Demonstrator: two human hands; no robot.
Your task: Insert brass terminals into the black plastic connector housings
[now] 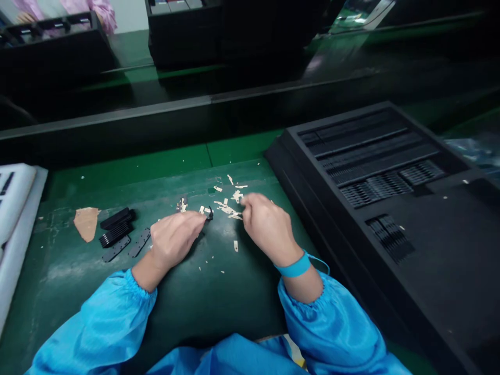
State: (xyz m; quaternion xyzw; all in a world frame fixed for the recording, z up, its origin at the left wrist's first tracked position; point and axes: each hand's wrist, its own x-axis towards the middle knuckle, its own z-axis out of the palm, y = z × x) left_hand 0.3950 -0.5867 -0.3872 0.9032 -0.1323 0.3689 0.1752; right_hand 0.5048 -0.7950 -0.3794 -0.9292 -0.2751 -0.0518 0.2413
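My left hand point(175, 234) is closed in a pinch, with a small black part point(210, 213) sticking out past its fingertips. To its right, my right hand point(267, 224) is also closed, thumb and fingers together; what it pinches, if anything, I cannot make out. Small cream-coloured strips point(228, 209), some with a hole, lie scattered between and beyond both hands. One loose strip point(236, 246) rests nearer to me. Left of my left hand is a group of flat black pieces point(116, 233), some of them ribbed. Another dark flat piece point(139, 242) lies close to that wrist.
A large black tray point(441, 224) with rows of slim black parts takes up the right side. A torn brown scrap point(86, 224) lies on the green mat point(219, 307). White foam point(19, 208) stands at the left edge. Beyond a ledge, a person in a pink sleeve point(102, 13) is near black bins point(58, 44).
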